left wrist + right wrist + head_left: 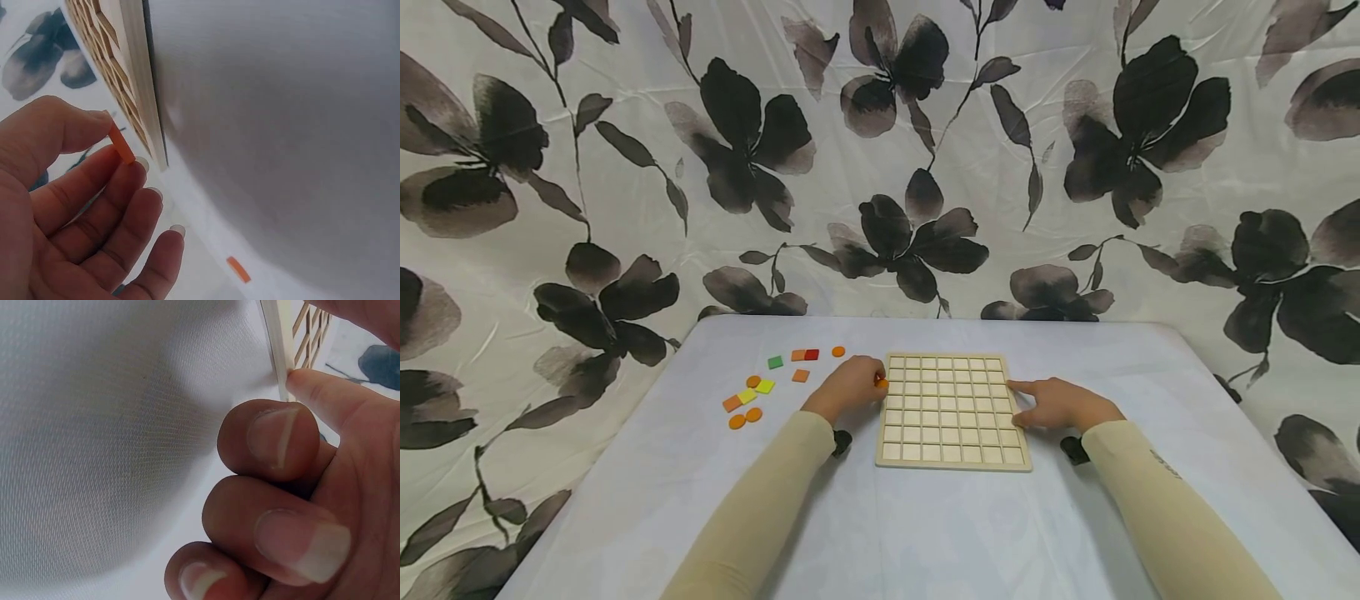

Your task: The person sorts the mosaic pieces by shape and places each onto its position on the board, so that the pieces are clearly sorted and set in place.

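My left hand [853, 383] pinches a thin orange game piece [122, 144] between thumb and fingertips, at the upper left edge of a pale wooden grid board [955, 414]. The piece shows nearly edge-on in the left wrist view. The board lies flat, its square cells bare. On the other side, my right hand [1060, 404] touches the board's right edge with extended index finger and thumb. Its other fingers [275, 519] are curled in beside the board, holding nothing.
Left of the board lie loose flat pieces: orange discs [754, 414], yellow squares [765, 387], a green square [776, 362], a red square [812, 355] and orange squares [801, 376]. The white table [955, 533] ends at a floral cloth [910, 167] behind.
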Demonstrator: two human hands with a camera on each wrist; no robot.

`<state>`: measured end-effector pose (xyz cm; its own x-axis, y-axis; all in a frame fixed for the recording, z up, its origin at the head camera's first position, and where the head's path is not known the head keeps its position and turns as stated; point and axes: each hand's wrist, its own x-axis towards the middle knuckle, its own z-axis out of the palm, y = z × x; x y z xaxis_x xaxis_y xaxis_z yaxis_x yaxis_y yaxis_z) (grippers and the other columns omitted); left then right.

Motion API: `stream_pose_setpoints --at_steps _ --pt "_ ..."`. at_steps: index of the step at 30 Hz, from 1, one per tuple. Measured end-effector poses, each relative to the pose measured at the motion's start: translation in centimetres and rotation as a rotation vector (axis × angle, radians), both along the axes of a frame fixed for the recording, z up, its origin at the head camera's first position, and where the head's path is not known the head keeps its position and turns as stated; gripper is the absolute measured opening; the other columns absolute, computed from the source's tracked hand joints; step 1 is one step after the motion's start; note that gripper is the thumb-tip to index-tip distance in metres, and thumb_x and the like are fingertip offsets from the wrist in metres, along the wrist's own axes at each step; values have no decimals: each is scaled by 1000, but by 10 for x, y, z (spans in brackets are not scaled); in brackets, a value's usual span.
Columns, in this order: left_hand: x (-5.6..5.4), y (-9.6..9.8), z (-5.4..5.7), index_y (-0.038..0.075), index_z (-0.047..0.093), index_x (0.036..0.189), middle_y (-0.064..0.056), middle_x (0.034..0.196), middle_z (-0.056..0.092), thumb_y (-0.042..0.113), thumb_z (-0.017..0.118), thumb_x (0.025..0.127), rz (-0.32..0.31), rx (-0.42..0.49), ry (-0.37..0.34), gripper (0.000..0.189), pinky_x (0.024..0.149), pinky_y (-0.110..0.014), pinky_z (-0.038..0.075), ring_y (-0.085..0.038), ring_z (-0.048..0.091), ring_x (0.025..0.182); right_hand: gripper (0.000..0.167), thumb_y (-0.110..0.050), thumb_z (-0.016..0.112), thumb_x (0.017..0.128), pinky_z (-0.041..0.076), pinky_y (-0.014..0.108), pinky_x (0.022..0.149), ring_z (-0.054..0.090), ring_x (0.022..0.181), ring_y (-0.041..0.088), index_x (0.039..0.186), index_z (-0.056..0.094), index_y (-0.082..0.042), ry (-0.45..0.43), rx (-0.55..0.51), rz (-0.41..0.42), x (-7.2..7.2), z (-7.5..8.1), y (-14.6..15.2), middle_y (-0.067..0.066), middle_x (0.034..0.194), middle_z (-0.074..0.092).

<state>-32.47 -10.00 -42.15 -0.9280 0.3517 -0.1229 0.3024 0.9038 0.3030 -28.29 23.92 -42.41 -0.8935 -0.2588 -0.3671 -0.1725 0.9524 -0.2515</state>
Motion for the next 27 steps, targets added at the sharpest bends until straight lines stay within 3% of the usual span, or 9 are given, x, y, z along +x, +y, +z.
stream_pose_setpoints --at_steps 13,27 --pt "-5 12 -2 8 67 102 -2 91 63 20 63 91 -25 14 -35 17 74 -30 48 -16 54 80 75 -46 62 88 34 61 106 37 137 46 152 33 -20 -18 -10 -21 -1 -3 -1 24 148 42" --pt "-8 16 -6 8 67 99 -1 88 62 22 64 92 -52 -18 -2 16 74 -29 47 -16 53 79 75 -48 62 87 33 62 106 37 137 46 152 33 -22 -16 -9 -44 -2 -9 1 23 148 42"
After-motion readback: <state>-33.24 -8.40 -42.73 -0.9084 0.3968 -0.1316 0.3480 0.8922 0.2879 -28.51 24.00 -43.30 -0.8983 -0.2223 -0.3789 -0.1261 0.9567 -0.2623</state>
